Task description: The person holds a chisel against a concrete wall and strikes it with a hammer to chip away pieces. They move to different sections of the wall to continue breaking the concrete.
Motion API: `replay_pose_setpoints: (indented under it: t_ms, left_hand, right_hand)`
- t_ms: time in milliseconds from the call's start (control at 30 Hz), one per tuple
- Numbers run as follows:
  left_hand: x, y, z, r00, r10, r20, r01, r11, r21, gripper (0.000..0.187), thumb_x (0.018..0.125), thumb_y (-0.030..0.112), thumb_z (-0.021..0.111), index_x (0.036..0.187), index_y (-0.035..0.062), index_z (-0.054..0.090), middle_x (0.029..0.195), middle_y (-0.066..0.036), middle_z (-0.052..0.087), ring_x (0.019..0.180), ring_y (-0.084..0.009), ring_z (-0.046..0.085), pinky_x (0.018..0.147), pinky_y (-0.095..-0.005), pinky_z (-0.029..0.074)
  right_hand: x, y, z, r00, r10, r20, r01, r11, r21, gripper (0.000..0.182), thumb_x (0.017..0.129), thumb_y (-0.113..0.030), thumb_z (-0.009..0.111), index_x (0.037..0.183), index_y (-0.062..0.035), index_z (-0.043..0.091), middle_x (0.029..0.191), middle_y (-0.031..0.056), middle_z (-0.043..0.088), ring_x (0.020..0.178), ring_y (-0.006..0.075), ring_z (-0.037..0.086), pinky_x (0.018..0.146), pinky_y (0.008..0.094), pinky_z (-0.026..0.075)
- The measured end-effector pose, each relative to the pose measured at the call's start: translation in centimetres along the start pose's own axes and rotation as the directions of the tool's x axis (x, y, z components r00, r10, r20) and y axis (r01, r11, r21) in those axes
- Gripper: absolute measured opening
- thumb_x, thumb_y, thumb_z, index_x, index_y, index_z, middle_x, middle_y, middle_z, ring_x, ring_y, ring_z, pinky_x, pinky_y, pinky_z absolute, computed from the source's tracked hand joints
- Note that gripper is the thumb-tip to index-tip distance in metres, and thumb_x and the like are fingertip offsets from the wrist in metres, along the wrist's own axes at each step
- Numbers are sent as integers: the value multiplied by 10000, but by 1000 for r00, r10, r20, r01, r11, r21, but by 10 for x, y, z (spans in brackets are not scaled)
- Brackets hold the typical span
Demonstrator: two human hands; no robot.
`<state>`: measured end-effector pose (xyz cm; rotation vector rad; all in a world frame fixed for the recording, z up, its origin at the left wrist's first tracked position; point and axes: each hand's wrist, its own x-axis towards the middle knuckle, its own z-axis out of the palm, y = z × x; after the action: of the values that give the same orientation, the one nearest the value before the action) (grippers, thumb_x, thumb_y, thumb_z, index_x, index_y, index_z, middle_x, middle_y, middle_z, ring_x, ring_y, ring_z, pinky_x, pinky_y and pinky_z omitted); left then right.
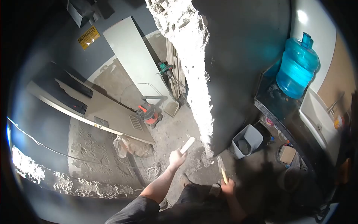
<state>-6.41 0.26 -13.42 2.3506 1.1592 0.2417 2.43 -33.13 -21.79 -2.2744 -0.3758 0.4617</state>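
My left hand (178,158) is stretched forward, its fingers wrapped round a pale bar-shaped thing (188,144) that is too bright to make out closely. Lower and to the right, my right hand (228,186) grips a small trowel (223,174) by its yellow handle, with the narrow, whitish blade pointing away from me. Ahead of both hands rises the rough, brightly lit broken edge of a wall (199,89). Neither hand touches that edge.
A grey bin (247,141) stands right of the wall's foot. A dark counter (276,108) carries a blue water jug (297,67) and a white sink (317,117). At left are a leaning panel (130,56), a red-black vacuum (150,115), a plastic bag (132,146) and coiled cord (154,171).
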Motion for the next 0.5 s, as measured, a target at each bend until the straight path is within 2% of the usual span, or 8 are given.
replay_pose_setpoints:
  t_ms: [67,167,267,333,367,433,500]
  left_hand:
    - [6,41,-9,994,105,32,-108,991,75,330,846,364,609,914,51,687,826,-225,688,807,-403,680,761,-471,544]
    - [25,64,-11,982,187,17,-188,978,88,312,839,365,611,893,70,698,805,-215,687,773,-395,681,745,-457,549]
    - [37,75,-20,980,196,28,-198,977,83,303,842,364,610,875,76,696,788,-201,688,777,-385,682,745,-452,551]
    - [47,78,-23,976,215,37,-218,972,83,298,843,363,610,876,79,696,787,-198,688,778,-381,683,746,-450,552]
    - [50,79,-24,975,216,51,-220,972,83,298,841,367,612,882,84,697,792,-195,690,784,-378,684,748,-449,552]
    - [52,80,-24,974,217,67,-222,972,82,298,840,371,615,888,89,698,797,-192,691,789,-375,685,750,-447,552]
    - [54,79,-24,978,201,59,-206,974,98,296,834,370,618,904,95,704,812,-190,695,805,-374,686,755,-442,554]
  right_hand:
    - [11,-25,-8,999,-13,-39,14,1000,27,331,821,-290,717,758,19,618,756,272,628,764,478,621,641,512,482]
    - [20,-52,-14,995,-21,-100,31,994,100,354,817,-289,737,742,35,614,711,274,611,714,476,612,605,496,466]
    - [22,-75,-23,992,-72,-102,89,980,176,309,843,-298,712,776,-10,626,728,240,627,726,458,622,628,503,476]
    - [20,-94,-27,988,-84,-132,116,960,255,359,851,-271,724,730,43,598,657,233,605,620,397,622,597,470,458]
    - [20,-100,-28,988,-83,-131,115,960,255,359,851,-271,724,730,43,598,657,233,605,620,397,622,597,470,458]
    - [19,-112,-28,986,-121,-118,151,943,295,358,861,-270,723,741,45,602,653,207,610,585,337,613,579,449,450]
    - [18,-123,-28,975,-155,-158,200,922,331,353,858,-267,730,739,38,601,637,198,599,572,328,609,567,441,445]
